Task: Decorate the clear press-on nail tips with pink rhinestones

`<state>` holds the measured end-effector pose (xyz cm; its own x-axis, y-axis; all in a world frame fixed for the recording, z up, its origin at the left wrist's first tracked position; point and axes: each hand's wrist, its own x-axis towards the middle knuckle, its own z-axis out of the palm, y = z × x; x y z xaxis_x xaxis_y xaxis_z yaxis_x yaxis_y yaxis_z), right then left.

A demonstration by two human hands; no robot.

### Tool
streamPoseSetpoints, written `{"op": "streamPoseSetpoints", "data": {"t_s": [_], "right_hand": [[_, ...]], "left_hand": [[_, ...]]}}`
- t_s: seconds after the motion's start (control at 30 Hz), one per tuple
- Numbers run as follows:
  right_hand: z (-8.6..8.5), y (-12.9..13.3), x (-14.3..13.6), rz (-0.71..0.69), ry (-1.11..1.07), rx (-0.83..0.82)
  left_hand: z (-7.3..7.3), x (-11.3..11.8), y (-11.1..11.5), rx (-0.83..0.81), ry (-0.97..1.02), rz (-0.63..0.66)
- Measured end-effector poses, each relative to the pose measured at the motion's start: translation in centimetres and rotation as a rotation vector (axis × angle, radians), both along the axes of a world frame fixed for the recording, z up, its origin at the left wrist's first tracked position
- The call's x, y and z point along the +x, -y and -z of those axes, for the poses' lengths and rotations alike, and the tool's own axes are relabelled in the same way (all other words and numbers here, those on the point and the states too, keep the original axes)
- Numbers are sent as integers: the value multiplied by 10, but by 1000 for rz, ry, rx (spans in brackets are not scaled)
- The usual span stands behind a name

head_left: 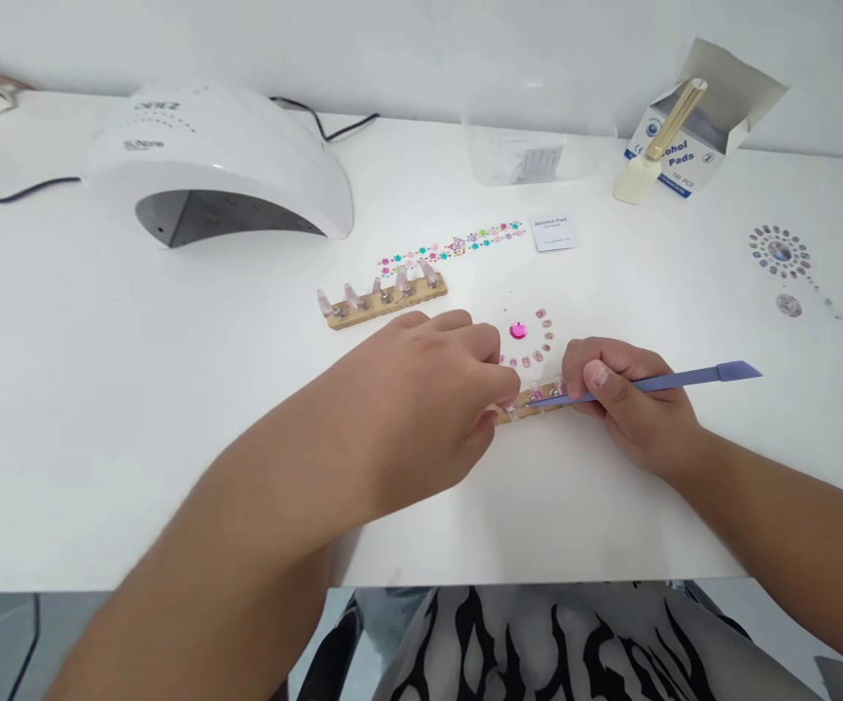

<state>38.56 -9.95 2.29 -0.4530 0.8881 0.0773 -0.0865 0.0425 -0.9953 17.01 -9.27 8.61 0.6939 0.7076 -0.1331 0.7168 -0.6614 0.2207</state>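
"Where did we have the purple stick (691, 377)?"

"Over the near wooden strip (538, 407), pinched between our right hand's (633, 399) thumb and fingers."

"And our left hand (428, 409)?"

"Back upward, fingers curled, hiding the strip's left end; we couldn't tell whether they gripped anything."

"Any writing?"

"We read 'Alcohol Pad' on the white packet (554, 233); a gold handle (677, 119) partly covered 'Alcohol' on the open box (684, 173). The white lamp's (246, 156) lettering was blurry."
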Motion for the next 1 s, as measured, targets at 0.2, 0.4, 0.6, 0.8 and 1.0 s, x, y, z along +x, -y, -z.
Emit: {"op": "streamPoseSetpoints", "data": {"t_s": [0.2,0.4,0.6,0.8,1.0], "right_hand": [[-1,0,0,1,-9,8],[0,0,-1,-3,-17,-5],[0,1,0,6,-20,-5],[-1,0,-2,5,-38,-5],[-1,0,-2,8,-25,-5]], "left_hand": [[0,0,0,8,-4,8],[2,-2,1,31,7,10],[4,-2,0,38,25,11],[5,-2,1,55,37,18],[5,-2,0,45,32,24]]}}
